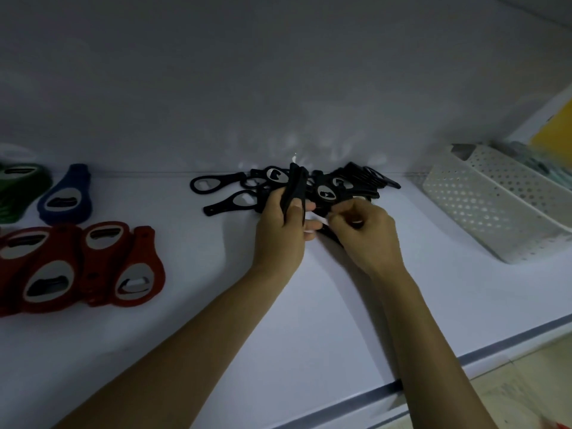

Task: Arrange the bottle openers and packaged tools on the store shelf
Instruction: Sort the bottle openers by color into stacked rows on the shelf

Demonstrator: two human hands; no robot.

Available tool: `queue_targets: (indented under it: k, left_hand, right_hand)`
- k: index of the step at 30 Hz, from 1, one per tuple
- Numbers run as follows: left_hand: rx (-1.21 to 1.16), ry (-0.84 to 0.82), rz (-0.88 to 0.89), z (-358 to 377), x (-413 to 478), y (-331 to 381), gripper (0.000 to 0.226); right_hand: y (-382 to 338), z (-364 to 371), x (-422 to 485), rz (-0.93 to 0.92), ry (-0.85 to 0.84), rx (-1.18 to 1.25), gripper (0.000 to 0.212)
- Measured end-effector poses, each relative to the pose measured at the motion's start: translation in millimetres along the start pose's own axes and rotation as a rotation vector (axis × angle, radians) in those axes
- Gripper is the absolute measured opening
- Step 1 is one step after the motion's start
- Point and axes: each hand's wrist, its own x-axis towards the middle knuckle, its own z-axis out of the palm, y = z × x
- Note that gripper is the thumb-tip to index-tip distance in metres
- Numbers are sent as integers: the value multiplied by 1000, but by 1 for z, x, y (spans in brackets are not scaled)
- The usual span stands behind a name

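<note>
A heap of black bottle openers [337, 184] lies at the back middle of the white shelf [309, 305]. My left hand [283, 230] grips a small stack of black openers [295, 187] held on edge. Just to its right, my right hand [365, 233] pinches another black opener at the heap's front, with a small white tag [318, 218] between the two hands. Several red openers [77, 267] lie at the left, with a blue opener [66, 195] behind them and green openers [21, 184] at the far left.
A white perforated basket [495, 205] with packaged items stands at the right, against the back wall. A yellow board [554, 131] shows beyond it. The shelf's front edge [433, 366] runs diagonally at the lower right, with floor below.
</note>
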Motion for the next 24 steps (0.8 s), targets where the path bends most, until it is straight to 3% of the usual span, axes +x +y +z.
queue_targets:
  k: [2, 6, 9, 12, 15, 19, 22, 24]
  left_hand:
    - [-3, -1, 10, -1, 1, 0, 21]
    - [6, -18, 20, 0, 0, 0, 20]
    - [6, -14, 26, 0, -1, 0, 20]
    - [-10, -15, 22, 0, -2, 1, 19]
    - [-53, -8, 8, 0, -3, 2, 19]
    - [-25, -12, 19, 0, -4, 2, 21]
    - [-11, -29, 24, 0, -4, 2, 17]
    - [-12, -45, 19, -1, -5, 2, 12]
  right_hand:
    - [9, 3, 1, -125, -129, -200, 17]
    - [7, 5, 0, -319, -6, -336, 22]
    - [3, 4, -1, -263, 72, -358, 27]
    - [2, 3, -3, -207, 30, -318, 25]
    - [6, 4, -1, -288, -76, -361, 24]
    - [7, 10, 1, -390, -25, -454, 22]
    - [1, 7, 0, -287, 119, -297, 14]
    - [-7, 1, -1, -77, 201, 142, 12]
